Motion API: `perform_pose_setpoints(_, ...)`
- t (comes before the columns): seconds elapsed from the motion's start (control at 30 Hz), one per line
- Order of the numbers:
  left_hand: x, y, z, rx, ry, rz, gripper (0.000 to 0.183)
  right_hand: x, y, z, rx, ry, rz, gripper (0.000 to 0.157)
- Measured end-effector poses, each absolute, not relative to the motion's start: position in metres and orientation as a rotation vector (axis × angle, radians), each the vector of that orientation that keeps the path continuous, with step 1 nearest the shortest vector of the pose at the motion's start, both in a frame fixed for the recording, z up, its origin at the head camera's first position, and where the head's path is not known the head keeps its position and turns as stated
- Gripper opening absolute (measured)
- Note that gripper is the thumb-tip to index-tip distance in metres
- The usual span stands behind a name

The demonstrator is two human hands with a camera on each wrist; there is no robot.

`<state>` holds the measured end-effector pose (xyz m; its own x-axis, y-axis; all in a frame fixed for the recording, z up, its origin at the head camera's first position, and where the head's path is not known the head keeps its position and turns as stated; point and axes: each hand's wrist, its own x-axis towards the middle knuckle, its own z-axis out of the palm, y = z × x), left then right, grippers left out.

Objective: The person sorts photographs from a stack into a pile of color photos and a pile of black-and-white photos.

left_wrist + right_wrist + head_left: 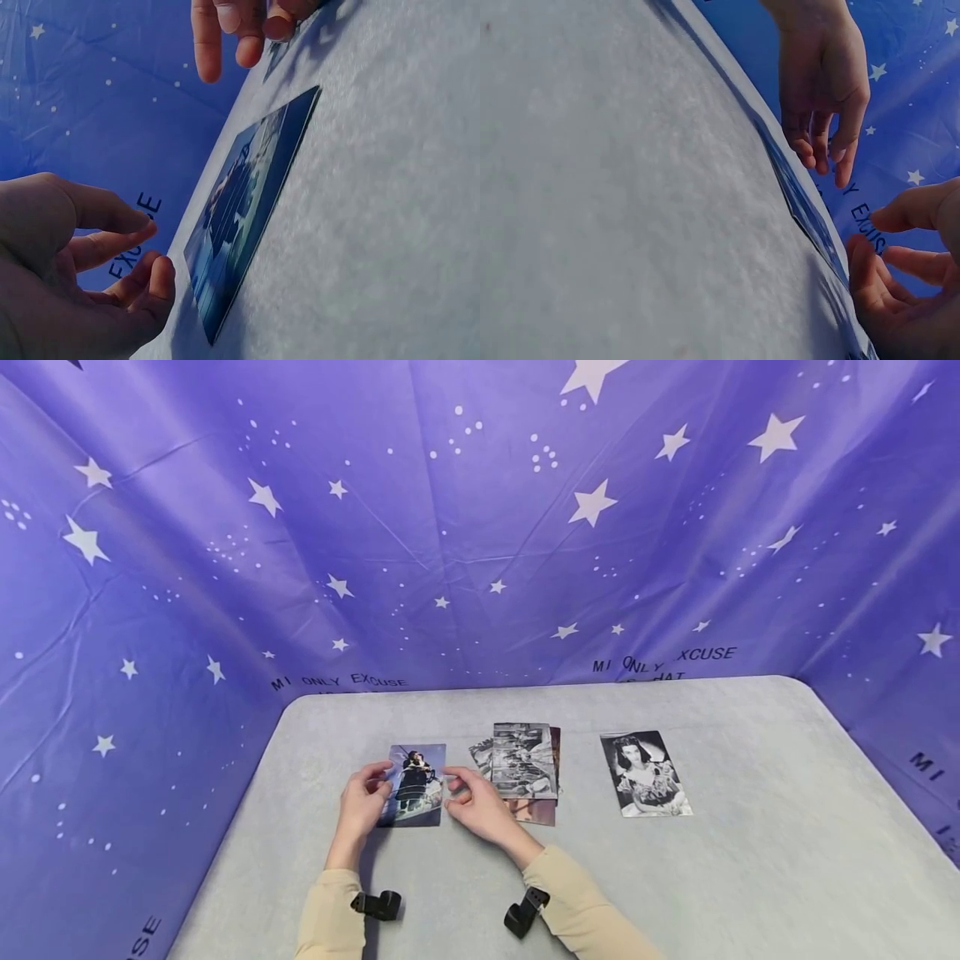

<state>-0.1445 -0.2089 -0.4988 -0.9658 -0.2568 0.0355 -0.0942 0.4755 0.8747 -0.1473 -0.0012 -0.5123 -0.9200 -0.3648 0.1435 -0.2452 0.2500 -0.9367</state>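
Note:
A colour photo card (417,789) of two people at a ship's rail lies on the table between both hands. In the left wrist view the card (247,199) rests flat, with a gap between it and the left hand (82,262). The left hand (363,802) hovers at its left edge, fingers loosely bent and holding nothing. Opposite, the right hand (480,806) is at the right edge, thumb and fingers apart. The right wrist view shows nothing between the fingers of the right hand (915,289); the card (806,206) appears nearly edge-on.
Right of the card is an overlapping pile of photo cards (522,764), a black-and-white one on top, partly behind the right hand. Farther right lies a black-and-white portrait card (647,774). A purple star-printed curtain (450,527) surrounds the grey table (750,860).

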Motion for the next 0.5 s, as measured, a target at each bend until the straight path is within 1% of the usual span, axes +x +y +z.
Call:
perform_pose_setpoints(0.27, -0.141, -0.199, -0.499, 0.270, -2.474, -1.614, 0.030, -0.147, 0.016, -0.509, -0.536, 2.383, -1.802, 0.050)
perform_pose_setpoints(0.5, -0.141, -0.183, -0.499, 0.222, -2.414, -1.750, 0.028, -0.150, 0.029, -0.501, -0.416, 2.323, -1.903, 0.049)
